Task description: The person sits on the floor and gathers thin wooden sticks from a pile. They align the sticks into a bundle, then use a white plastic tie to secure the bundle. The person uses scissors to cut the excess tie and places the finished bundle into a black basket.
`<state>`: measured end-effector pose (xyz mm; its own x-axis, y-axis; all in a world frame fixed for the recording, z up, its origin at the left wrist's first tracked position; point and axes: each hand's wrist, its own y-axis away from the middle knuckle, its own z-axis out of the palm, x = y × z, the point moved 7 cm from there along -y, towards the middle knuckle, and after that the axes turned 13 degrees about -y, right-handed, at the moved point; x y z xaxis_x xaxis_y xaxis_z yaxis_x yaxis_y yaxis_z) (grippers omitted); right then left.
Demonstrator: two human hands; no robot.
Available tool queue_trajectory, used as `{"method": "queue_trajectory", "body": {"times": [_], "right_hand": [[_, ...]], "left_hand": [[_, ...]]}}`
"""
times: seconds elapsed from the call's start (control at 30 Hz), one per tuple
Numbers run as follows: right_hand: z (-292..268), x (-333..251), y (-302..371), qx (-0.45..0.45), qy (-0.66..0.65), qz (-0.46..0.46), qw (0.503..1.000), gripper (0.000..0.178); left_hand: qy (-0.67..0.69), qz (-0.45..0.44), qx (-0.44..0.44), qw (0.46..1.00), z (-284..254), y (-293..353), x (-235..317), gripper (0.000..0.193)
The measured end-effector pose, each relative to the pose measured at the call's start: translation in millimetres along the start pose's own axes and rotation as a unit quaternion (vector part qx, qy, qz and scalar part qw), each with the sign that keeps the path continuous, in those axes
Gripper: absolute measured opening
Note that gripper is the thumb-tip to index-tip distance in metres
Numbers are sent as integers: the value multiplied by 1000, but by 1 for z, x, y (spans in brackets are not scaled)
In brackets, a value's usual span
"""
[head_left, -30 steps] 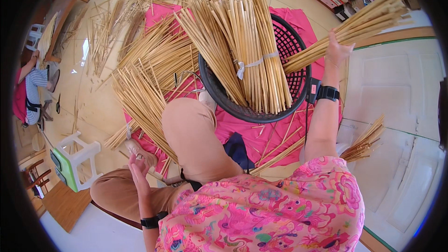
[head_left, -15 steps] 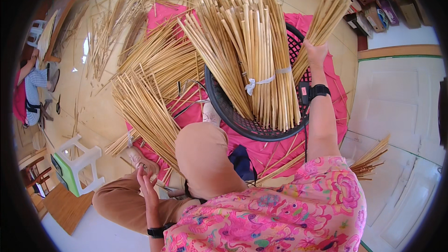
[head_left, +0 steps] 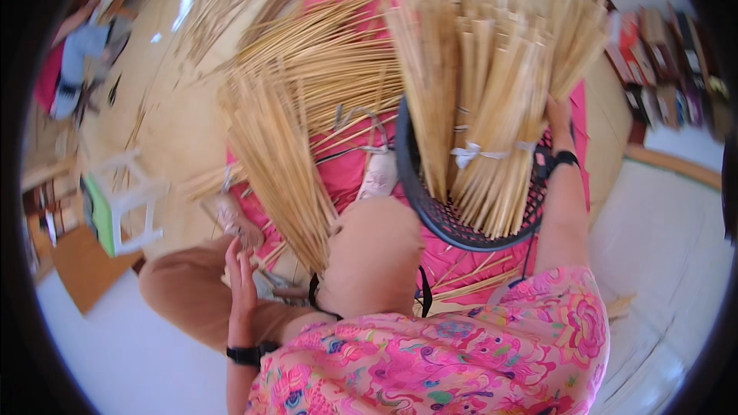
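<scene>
My right hand [head_left: 560, 113] is at the right side of a black plastic basket [head_left: 432, 215], closed round a bundle of thin tan sticks [head_left: 578, 42]. Part of that hand is hidden and blurred. Inside the basket several other stick bundles [head_left: 500, 131] stand leaning, one tied with a white strip [head_left: 478, 155]. My left hand [head_left: 241, 273] is raised by my bent left leg, fingers stretched out, holding nothing. Nearest to it, beyond the knee, a loose sheaf of sticks [head_left: 273, 150] lies slanted.
Beneath the sticks spreads a pink cloth [head_left: 338, 184]. More sticks [head_left: 330, 69] cover its far part and the tiled floor. A white and green stool [head_left: 127, 204] lies at left; another person [head_left: 73, 61] sits far left. Box files [head_left: 661, 61] stand at far right.
The view has shifted, so the basket appears farther right. My right hand has brought its stick bundle lower and closer to the bundles in the basket. My left hand stays open.
</scene>
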<state>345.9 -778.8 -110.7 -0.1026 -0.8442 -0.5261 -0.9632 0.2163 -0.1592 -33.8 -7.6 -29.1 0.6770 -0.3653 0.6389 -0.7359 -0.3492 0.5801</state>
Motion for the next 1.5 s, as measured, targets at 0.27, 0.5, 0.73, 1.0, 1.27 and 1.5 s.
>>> {"method": "queue_trajectory", "body": {"times": [0.27, 0.5, 0.73, 1.0, 1.27, 1.5], "right_hand": [[32, 22, 76, -87, -368, 267, 886, 54], [-50, -88, 149, -2, -335, 284, 898, 50], [-71, -301, 262, -53, -554, 233, 798, 25], [-40, -567, 339, -273, -732, 83, 619, 25], [156, -598, 286, -344, -646, 264, 628, 20], [311, -380, 339, -347, -311, 319, 825, 62]], "left_hand": [[-195, 21, -38, 980, -23, -22, -3, 38], [-110, -12, -116, 987, -38, -74, -23, 41], [65, -22, -148, 987, -2, -108, -17, 40], [-239, 114, -93, 960, 26, -137, -84, 34], [-107, 89, -56, 989, 3, -179, -95, 34], [-86, -3, -94, 992, 34, -204, -123, 71]]}}
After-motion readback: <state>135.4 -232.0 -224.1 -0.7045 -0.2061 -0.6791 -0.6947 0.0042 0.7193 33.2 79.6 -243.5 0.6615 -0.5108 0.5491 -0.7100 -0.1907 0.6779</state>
